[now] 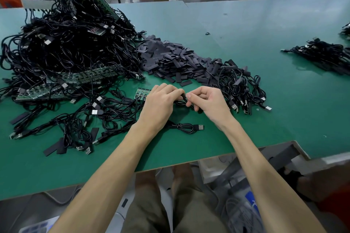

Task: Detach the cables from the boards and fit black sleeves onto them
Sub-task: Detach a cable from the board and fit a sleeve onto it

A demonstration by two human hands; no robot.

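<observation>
My left hand and my right hand meet fingertip to fingertip above the green table. Between them they pinch one end of a black cable, which trails under my left wrist to a USB plug. A small dark piece, perhaps a sleeve, sits between the fingertips; I cannot tell which hand holds it. A small green board lies just left of my left hand. Loose black sleeves form a heap behind my hands.
A big tangle of black cables and long green boards fills the left of the table. Sleeved cables lie right of my hands. Another cable bundle lies far right. The table's front edge runs under my forearms.
</observation>
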